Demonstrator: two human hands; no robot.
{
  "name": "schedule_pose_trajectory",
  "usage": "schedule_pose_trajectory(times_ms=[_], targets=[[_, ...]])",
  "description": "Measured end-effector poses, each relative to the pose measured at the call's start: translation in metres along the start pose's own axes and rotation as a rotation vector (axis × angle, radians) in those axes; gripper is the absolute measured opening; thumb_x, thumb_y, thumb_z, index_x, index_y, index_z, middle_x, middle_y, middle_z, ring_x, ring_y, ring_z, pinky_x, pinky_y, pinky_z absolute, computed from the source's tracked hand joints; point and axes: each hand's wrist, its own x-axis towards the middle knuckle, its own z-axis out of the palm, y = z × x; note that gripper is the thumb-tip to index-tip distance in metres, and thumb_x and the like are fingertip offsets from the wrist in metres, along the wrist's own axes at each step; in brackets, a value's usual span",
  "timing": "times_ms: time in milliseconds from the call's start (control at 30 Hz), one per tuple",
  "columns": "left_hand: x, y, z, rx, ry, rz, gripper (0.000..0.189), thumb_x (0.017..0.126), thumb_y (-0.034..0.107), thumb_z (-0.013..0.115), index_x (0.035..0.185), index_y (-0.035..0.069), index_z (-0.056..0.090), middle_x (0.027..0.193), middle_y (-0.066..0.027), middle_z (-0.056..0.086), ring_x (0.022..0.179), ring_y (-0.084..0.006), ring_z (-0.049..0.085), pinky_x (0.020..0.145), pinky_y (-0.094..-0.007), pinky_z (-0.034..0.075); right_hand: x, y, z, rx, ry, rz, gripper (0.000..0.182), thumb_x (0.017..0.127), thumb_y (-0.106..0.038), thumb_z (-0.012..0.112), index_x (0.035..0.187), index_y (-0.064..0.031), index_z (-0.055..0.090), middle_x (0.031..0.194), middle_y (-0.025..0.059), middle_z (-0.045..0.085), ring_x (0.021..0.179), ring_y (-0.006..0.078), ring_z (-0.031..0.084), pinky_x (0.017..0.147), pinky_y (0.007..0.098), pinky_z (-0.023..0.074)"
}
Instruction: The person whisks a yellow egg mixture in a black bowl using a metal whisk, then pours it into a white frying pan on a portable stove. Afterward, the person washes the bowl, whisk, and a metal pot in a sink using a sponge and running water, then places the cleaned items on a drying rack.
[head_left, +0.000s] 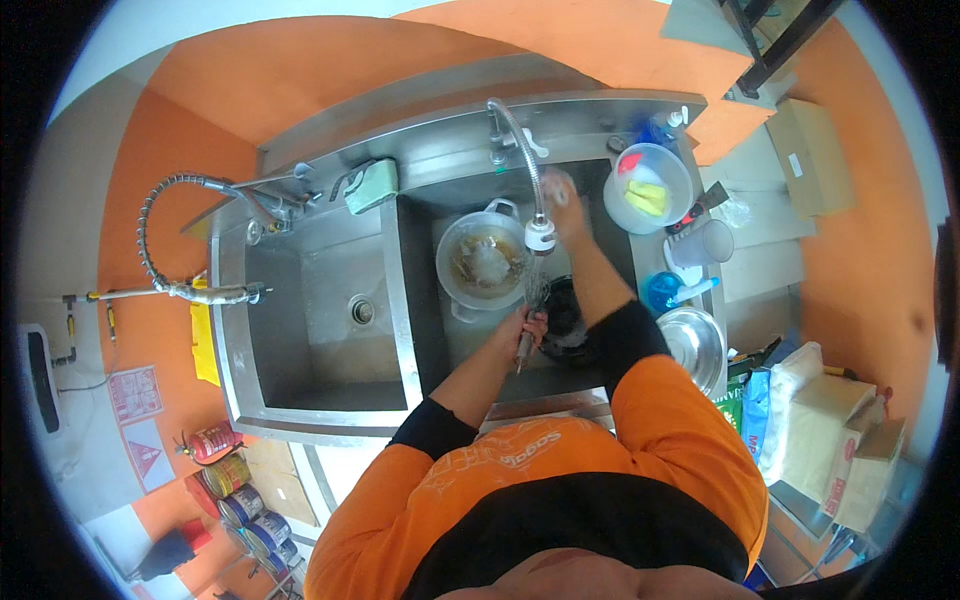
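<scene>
My left hand (527, 327) is closed around the handle of a metal whisk (535, 292), its wires under water falling from the white faucet head (540, 236). My right hand (561, 196) is raised behind the faucet hose, at the far side of the right sink basin; it looks wet or foamy, and whether it holds something is unclear. A pale colander-like pot (482, 259) with two handles stands in the basin, left of the whisk, with cloudy brownish liquid and foam inside. Beside it, partly hidden by my right forearm, lies a black pan or bowl (562, 319).
The left basin (352, 262) has a coiled spray faucet (217, 294) over it. A green sponge cloth (372, 186) lies on the rear ledge. Along the right ledge stand a clear tub (649, 214) with cloths, a scraper (697, 208), a cup (703, 244), a blue spray bottle (664, 291) and a metal bowl (694, 351).
</scene>
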Motion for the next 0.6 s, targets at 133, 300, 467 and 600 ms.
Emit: schedule_pose_trajectory(times_ms=[133,300,467,600], targets=[[0.018,-0.013,0.023,0.465,0.16,0.263,0.05,0.096,0.049,0.033,0.08,0.003,0.043,0.063,-0.0008,0.039,0.046,-0.0058,0.034,0.036,-0.0165,0.034,-0.13,0.051,0.004,-0.916,-0.209,0.228,0.037,0.087,-0.023,0.054,0.116,-0.0001,0.056,0.114,0.0221,0.058,0.1,0.0332,0.059,0.091,0.0445,0.0443],[0.019,-0.011,0.005,0.848,0.327,0.55,0.043,0.096,0.048,0.035,0.081,0.009,0.044,0.064,0.0005,0.039,0.047,-0.0068,0.034,0.038,-0.0175,0.03,-0.17,0.011,0.031,0.548,-0.289,1.278,0.035,0.076,-0.025,0.066,0.103,-0.0046,0.063,0.091,0.015,0.067,0.076,0.0247,0.063,0.072,0.041,0.0521],[-0.012,-0.018,-0.009,0.977,0.356,0.422,0.038,0.096,0.046,0.038,0.084,0.01,0.043,0.065,0.0015,0.039,0.048,-0.0059,0.034,0.037,-0.0178,0.029,-0.182,0.095,0.064,0.185,-0.303,0.587,0.03,0.076,-0.025,0.069,0.097,-0.005,0.062,0.086,0.0094,0.064,0.072,0.0237,0.062,0.065,0.037,0.0515],[-0.038,-0.004,-0.014,0.693,0.22,0.161,0.034,0.095,0.042,0.044,0.087,0.009,0.042,0.068,0.0003,0.04,0.048,-0.0038,0.033,0.036,-0.0143,0.03,-0.199,0.149,0.077,0.281,-0.087,0.585,0.03,0.078,-0.026,0.069,0.093,-0.001,0.061,0.081,0.0093,0.059,0.067,0.0248,0.06,0.058,0.0365,0.0521]])
